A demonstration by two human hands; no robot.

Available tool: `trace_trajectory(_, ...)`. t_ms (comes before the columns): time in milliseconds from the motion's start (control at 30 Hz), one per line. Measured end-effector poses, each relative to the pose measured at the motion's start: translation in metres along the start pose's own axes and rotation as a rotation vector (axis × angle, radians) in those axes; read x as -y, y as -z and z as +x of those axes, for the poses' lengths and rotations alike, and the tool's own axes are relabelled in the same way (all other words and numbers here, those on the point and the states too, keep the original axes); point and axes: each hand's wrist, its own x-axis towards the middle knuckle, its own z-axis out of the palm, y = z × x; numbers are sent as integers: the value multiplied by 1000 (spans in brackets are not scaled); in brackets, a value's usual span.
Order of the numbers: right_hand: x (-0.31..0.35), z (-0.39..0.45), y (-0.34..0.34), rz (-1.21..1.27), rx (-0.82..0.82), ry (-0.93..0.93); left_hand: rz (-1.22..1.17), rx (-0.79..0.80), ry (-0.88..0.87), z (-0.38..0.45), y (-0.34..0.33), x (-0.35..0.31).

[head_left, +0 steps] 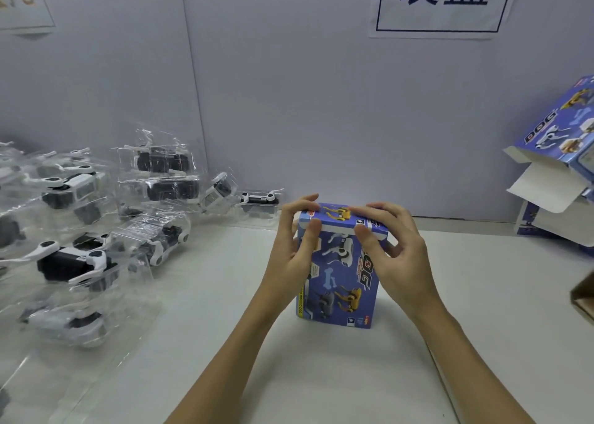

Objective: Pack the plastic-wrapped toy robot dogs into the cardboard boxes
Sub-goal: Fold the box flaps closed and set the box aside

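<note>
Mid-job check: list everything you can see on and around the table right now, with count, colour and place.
box: one, blue, printed with toy dogs, upright at table centre, top flap being pressed down.
wrapped toy dogs: a pile, exact count unclear, white and black in clear plastic, left side of the table.
open boxes: at least two, blue with white insides, stacked at the right edge, flaps open.
brown carton: one corner visible, far right.
sign: one, white with dark characters, on the wall.
table: one, white.
left hand: on the box's top left.
right hand: on the box's top right.
</note>
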Motion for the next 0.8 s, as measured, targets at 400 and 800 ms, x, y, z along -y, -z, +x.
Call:
trace_trajectory(400, 2, -5, -15, 169, 15, -283, 974, 25, -312, -2, 9, 1)
trace_trajectory(800, 3, -4, -10, 126, 37, -237, 1102, 198, -448, -5, 11, 3)
